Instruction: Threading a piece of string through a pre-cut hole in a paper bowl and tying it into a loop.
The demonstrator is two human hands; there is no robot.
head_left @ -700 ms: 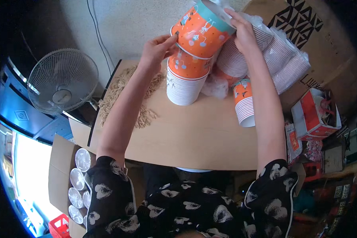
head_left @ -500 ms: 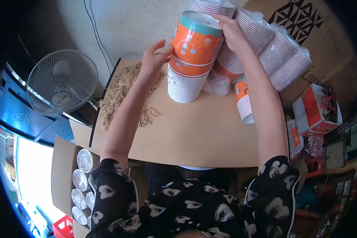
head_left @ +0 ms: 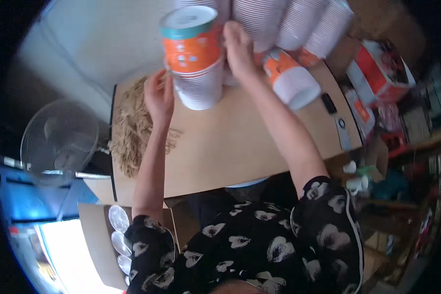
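A stack of orange paper cups (head_left: 192, 53) with a teal band stands upside down on the table, its white nested rims below. My left hand (head_left: 158, 95) is at the stack's left side, fingers partly apart and near the rims; whether they touch is unclear. My right hand (head_left: 239, 51) is beside the stack's right side, its fingers blurred by motion. Another orange and white cup stack (head_left: 293, 81) lies tilted on the table to the right of my right hand.
Tall stacks of white-rimmed cups (head_left: 260, 22) lean at the back. Tan stringy fibre (head_left: 132, 130) covers the wooden table's (head_left: 220, 142) left end. Small black (head_left: 329, 104) and grey (head_left: 344, 133) items lie at its right edge. A fan (head_left: 59, 142) and a carton (head_left: 95, 245) of wrapped cups are at left.
The upper orange cup has gone down over the stack, so less orange shows. My right hand has left its top for the stack's right side. The view has shifted, uncovering the tilted stack.
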